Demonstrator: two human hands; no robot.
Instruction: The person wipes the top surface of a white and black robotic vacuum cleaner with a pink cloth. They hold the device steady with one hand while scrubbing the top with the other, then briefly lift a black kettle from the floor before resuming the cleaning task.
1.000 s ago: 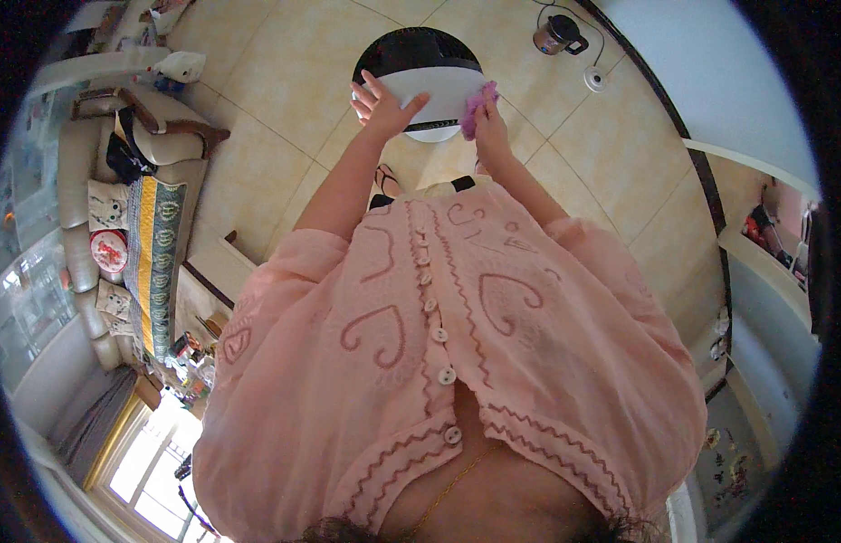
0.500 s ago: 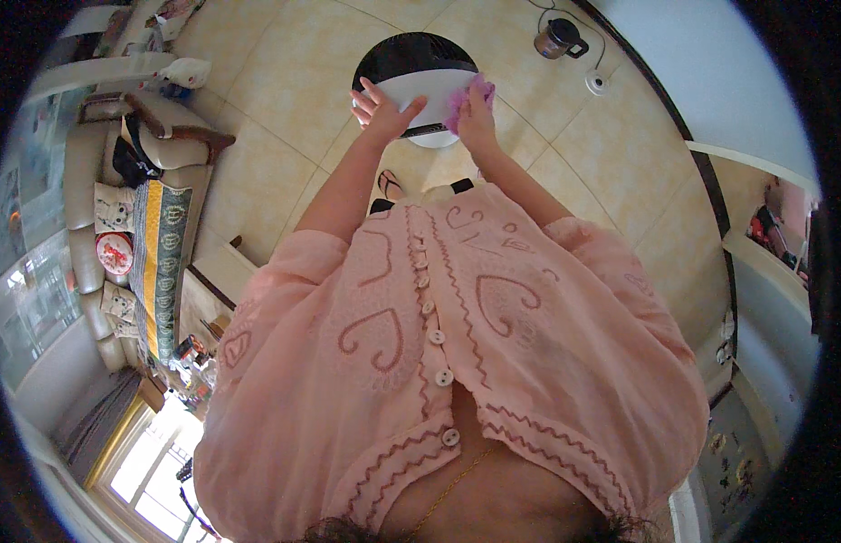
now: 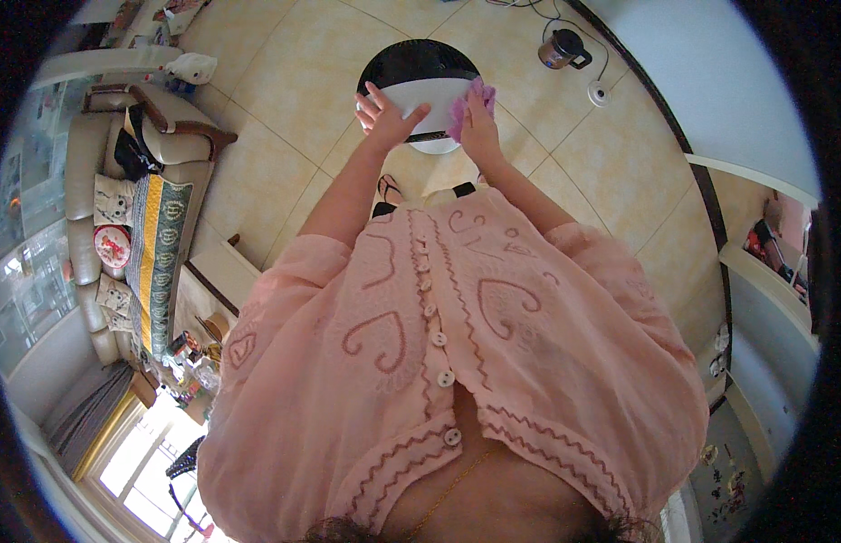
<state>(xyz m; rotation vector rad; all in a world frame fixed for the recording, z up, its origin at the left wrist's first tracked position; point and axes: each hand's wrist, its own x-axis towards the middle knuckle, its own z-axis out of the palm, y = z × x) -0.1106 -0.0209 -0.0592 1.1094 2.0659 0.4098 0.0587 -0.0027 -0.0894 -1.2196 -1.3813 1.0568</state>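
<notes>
We stand over a round appliance [image 3: 420, 90] on the tiled floor [image 3: 285, 100], a white body with a black grille at its far side, and we have both hands on it. Our left hand [image 3: 387, 116] lies flat on the white top near its left edge, fingers spread and open, holding nothing. Our right hand [image 3: 479, 127] presses a purple cloth [image 3: 468, 100] against the right edge of the top, fingers curled over the cloth and gripping it.

To wipe well, we judge it best to keep the left palm steady so the body does not turn or slide, and to draw the cloth in overlapping strokes from the right edge toward the middle, refolding to a clean face when it soils. Near the grille we should press lightly, so the cloth does not snag.

As for containers, 1 dark kettle [image 3: 562, 49] stands on the floor near the wall, well apart from the appliance, its cord [image 3: 529, 7] trailing behind; we cannot tell what is in it.
</notes>
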